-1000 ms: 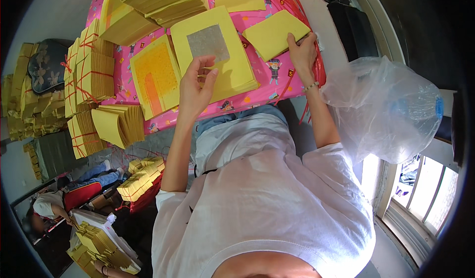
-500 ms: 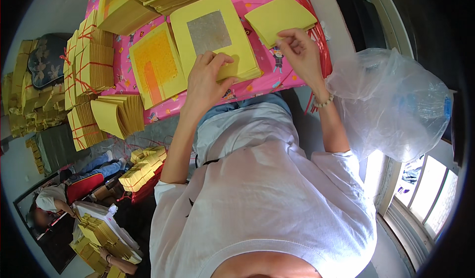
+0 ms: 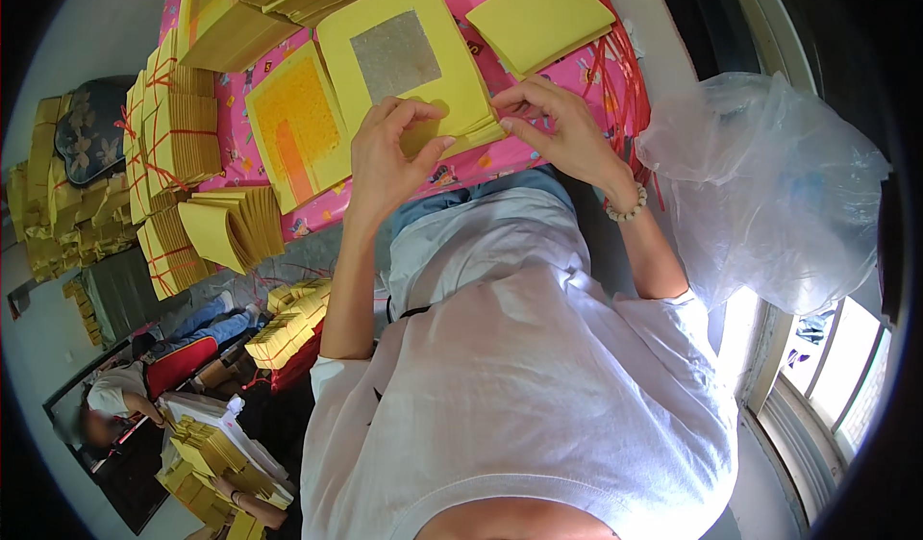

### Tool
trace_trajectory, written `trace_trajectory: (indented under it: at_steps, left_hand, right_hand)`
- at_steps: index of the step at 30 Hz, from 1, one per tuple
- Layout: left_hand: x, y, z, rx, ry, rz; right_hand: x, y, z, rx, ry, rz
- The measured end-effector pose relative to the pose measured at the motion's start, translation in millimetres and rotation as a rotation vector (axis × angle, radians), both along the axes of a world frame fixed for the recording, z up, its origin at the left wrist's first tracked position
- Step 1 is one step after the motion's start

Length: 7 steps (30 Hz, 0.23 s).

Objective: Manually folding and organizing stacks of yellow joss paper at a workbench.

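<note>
On the table lies a stack of yellow paper sheets (image 3: 423,107), the top one bearing a silver-grey square. My left hand (image 3: 392,150) is at its near edge, thumb and fingers apart in a loose curve over the paper. At the stack's near right corner is my right hand (image 3: 558,128), a beaded bracelet on its wrist. Its thumb and forefinger tips are at the edge with a gap between them. Left of the stack lies another yellow pile (image 3: 300,122) with an orange printed patch. Beyond my right hand rests a folded yellow paper bundle (image 3: 540,23).
A pink patterned cover (image 3: 476,162) lies over the table. Tied yellow paper bundles (image 3: 183,136) stand at the left, and red strings (image 3: 625,69) hang at the right edge. A clear plastic bag (image 3: 760,194) bulges at the right. At lower left another person (image 3: 120,396) is beside more paper.
My right hand has moved left and nearer, from the folded bundle to the stack's right corner. The folded bundle lies free of it. My left hand's thumb and fingers have spread a little.
</note>
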<state>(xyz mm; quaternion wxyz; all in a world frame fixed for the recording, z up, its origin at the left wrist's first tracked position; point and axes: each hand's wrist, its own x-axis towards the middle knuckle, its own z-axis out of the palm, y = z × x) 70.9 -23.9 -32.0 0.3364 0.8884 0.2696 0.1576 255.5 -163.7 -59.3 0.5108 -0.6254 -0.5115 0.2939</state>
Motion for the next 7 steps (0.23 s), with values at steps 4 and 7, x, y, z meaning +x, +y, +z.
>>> trace_trajectory:
  at_steps: [4,7]
  left_hand:
    - [-4.4,1.7,-7.4,-0.006,-0.07,0.013]
    - [-7.0,2.5,-10.4,-0.093,-0.086,0.058]
  right_hand:
    - [-0.8,1.6,4.7,0.006,-0.029,0.002]
    - [-0.8,3.4,3.7,0.006,-0.062,0.014]
